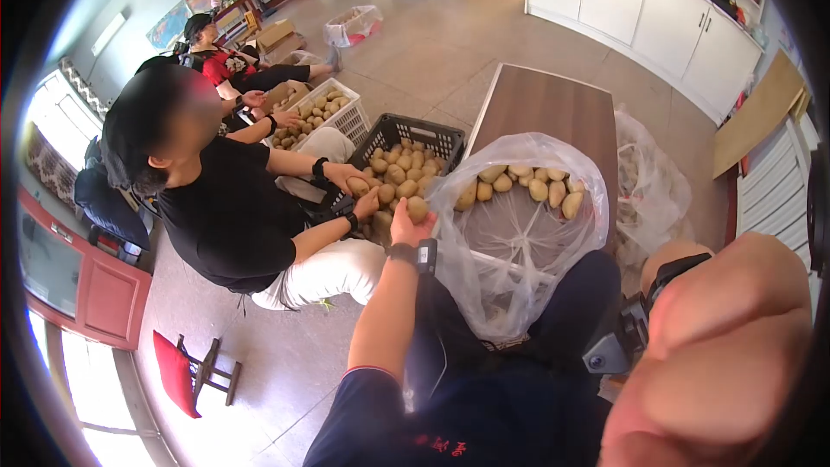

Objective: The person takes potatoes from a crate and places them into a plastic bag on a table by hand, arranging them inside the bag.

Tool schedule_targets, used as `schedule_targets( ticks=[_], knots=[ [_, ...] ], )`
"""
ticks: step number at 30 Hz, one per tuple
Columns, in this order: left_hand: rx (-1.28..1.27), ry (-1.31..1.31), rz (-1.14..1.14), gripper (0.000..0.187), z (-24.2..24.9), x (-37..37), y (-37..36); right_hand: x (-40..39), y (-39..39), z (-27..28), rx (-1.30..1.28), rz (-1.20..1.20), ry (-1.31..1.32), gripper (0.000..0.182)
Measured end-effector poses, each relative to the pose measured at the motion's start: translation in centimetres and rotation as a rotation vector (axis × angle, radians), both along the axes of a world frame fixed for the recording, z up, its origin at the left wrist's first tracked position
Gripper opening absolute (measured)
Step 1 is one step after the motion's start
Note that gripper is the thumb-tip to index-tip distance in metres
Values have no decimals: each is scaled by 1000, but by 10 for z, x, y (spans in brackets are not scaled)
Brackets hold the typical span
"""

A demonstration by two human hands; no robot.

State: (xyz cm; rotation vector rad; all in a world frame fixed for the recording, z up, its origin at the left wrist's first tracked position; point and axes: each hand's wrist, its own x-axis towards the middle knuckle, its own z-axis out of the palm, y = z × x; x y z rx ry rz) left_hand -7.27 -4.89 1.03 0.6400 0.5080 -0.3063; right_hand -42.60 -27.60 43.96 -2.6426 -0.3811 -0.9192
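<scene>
My left hand (pixel 411 227) is closed around a potato (pixel 417 209) at the near edge of a black crate (pixel 443 140) full of potatoes. Beside it, a clear plastic bag (pixel 493 294) hangs open between my knees, with several potatoes (pixel 538 188) along its far side. My right hand (pixel 722 337) and arm loom large and blurred close to the camera at the right; the fingers cannot be made out clearly.
At the left sits a person in black (pixel 225 207), both hands over the black crate. Another person (pixel 226 65) sits beyond a white crate (pixel 353 118) of potatoes. A brown tabletop (pixel 549 108) lies behind the bag, a red stool (pixel 177 374) at lower left.
</scene>
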Motion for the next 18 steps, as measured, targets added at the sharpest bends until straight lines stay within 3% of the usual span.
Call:
schedule_targets(
  ticks=[8,12,18],
  knots=[
    [-19,67,23,37,-6,-2,7,22,-3,-13,24,34,72,20],
    [0,-36,76,35,3,10,6,26,-10,-10,19,17,55,20],
    [28,67,45,42,3,8,9,37,-5,-10,36,28,100,20]
  ],
)
